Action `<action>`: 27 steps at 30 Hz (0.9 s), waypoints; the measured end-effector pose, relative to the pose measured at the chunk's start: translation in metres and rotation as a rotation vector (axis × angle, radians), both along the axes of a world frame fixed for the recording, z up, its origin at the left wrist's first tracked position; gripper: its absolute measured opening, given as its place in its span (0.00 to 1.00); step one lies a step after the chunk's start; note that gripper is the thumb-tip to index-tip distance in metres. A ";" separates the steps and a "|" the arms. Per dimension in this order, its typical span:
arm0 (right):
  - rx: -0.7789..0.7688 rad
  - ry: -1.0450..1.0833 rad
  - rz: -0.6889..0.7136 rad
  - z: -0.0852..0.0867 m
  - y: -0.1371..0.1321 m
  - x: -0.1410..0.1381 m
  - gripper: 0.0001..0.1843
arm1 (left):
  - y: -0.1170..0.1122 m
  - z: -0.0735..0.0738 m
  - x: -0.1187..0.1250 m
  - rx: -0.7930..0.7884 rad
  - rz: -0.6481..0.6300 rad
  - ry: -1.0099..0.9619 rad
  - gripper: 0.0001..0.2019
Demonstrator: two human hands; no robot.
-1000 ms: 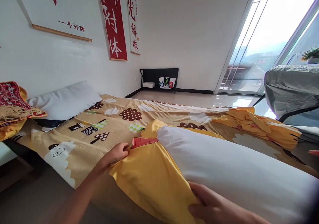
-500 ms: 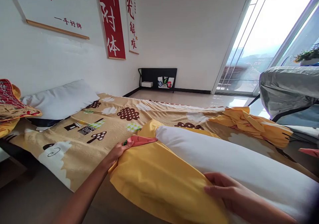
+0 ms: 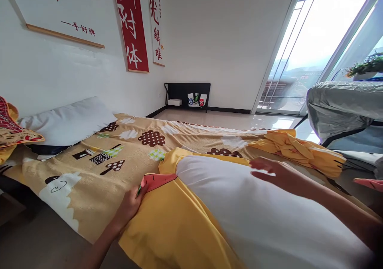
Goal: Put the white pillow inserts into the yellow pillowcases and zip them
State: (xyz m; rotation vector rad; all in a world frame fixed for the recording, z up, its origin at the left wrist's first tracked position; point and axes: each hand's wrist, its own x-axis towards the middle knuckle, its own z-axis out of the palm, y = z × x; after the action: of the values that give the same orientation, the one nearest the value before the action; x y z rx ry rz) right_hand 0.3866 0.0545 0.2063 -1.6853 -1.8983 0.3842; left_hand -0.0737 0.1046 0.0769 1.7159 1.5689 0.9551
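Far to the left of the long white pillow (image 3: 227, 197), another white pillow (image 3: 70, 119) lies on the printed blanket (image 3: 98, 189); nearer, the left hand (image 3: 131, 205) is closed on the pink-trimmed edge of the yellow pillowcase (image 3: 179, 229), which lies along the long pillow's left side and around its far left corner. The right hand (image 3: 271, 171) is over the long pillow's far edge, fingers parted and holding nothing, though I cannot tell if it touches, and beyond that edge, to the right, lies a crumpled yellow cloth (image 3: 299, 151).
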 end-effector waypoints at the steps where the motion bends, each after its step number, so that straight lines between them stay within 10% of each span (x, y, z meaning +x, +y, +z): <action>1: 0.050 -0.105 -0.053 -0.006 0.012 0.010 0.23 | -0.003 0.001 0.000 0.037 -0.002 0.082 0.21; 10: -0.038 -0.256 -0.123 -0.049 0.045 0.021 0.27 | -0.006 0.010 0.009 0.140 0.011 0.168 0.20; 16: 0.068 -0.405 -0.220 0.011 0.028 0.035 0.27 | -0.005 0.027 0.020 0.254 0.071 0.115 0.22; 22: 0.520 -0.657 -0.443 0.098 -0.010 0.032 0.32 | 0.027 0.055 0.037 0.358 0.185 0.087 0.20; 27: 0.933 -0.837 -0.392 0.090 -0.031 0.007 0.25 | 0.068 0.048 0.041 0.305 0.155 0.028 0.23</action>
State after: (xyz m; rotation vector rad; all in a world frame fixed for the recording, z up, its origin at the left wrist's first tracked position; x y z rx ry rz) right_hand 0.3938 0.0240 0.2966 -1.5294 -1.6885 -1.3372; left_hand -0.0326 0.1724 0.1248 1.8356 1.6607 1.3095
